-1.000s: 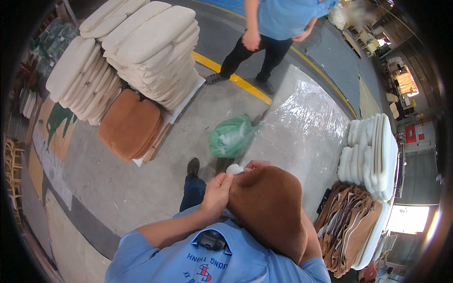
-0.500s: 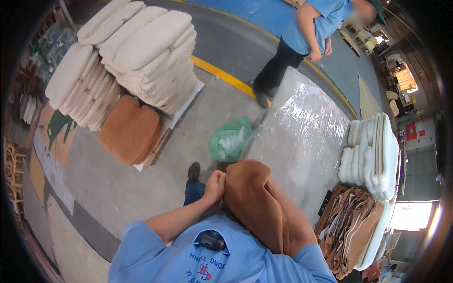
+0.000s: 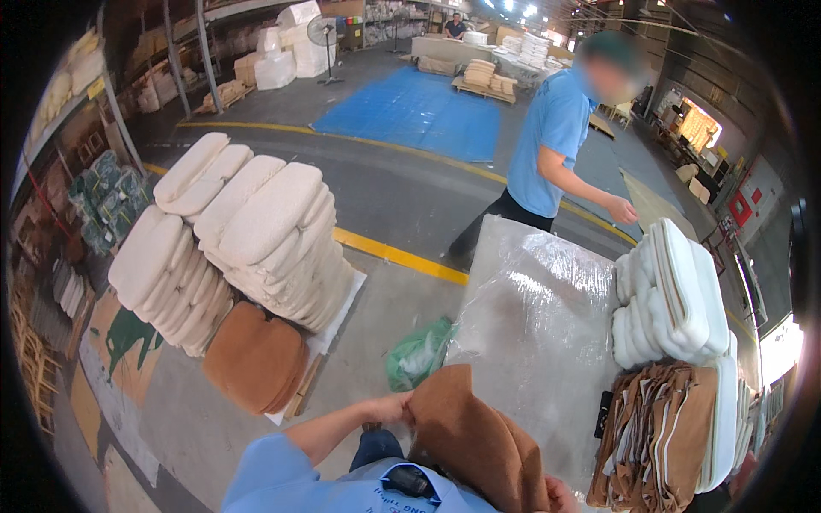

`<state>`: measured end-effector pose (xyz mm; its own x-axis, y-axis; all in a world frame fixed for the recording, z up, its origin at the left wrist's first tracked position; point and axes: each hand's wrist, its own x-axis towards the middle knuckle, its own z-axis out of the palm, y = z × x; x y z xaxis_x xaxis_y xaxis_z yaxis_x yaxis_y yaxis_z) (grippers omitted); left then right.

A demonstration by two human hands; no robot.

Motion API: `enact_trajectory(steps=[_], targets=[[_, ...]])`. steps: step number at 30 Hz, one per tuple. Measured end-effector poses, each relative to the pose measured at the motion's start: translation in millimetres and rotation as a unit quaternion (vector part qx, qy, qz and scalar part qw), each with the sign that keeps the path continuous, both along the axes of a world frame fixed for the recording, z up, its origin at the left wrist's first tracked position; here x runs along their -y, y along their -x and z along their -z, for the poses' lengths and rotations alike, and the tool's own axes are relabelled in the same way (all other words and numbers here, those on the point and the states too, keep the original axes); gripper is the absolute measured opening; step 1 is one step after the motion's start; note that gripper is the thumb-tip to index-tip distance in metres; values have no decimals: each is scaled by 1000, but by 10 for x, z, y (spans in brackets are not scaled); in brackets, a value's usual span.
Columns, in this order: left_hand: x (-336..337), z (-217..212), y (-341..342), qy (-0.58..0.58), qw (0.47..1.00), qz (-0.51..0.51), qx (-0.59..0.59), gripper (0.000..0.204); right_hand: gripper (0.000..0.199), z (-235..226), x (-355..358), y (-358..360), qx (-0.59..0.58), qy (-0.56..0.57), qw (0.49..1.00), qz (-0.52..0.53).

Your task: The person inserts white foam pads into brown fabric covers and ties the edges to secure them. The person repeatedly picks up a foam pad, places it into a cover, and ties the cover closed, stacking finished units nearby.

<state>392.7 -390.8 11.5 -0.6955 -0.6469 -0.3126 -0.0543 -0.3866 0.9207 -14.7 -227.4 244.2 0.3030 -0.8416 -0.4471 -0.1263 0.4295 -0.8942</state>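
Observation:
A brown fabric cushion cover [image 3: 479, 432] hangs in front of my body, over the near edge of the plastic-wrapped table. My left hand [image 3: 395, 408] is closed on its left edge, with the fingertips partly hidden behind the cloth. Low on the right, my right hand [image 3: 560, 494] grips the cover's other end, only part of it in sight. Off to the right of the table lies a pile of folded brown covers [image 3: 654, 427]. Above that pile sit white padded cushions [image 3: 676, 291].
The table [image 3: 534, 316] has shiny plastic over it. A green plastic bag [image 3: 417, 355] is by its left side. Stacked cream cushions [image 3: 269, 231] and brown cushions [image 3: 255, 355] stand to the left. A co-worker in a blue shirt [image 3: 547, 141] is beyond the table.
My right arm, earlier inside the brown cover, is now out of it, with that hand at its lower right end. The view has tilted up; the co-worker now reaches toward the white cushions.

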Motion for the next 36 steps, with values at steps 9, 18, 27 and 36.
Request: enact_trajectory(steps=[9, 18, 27, 36], targets=[[85, 79, -31, 18, 1000, -13, 10, 49, 103, 97, -699, -352, -87, 136, 979, 127], [459, 372, -74, 276, 925, 226, 129, 47, 28, -72, -684, -720, -399, 301, 820, 280], [356, 346, -22, 126, 940, 248, 196, 38, 35, 185, -1101, -960, -422, 342, 774, 325], [1705, -712, 704, 378, 768, 322, 405, 37, 34, 443, -1283, -1143, -429, 375, 727, 383]])
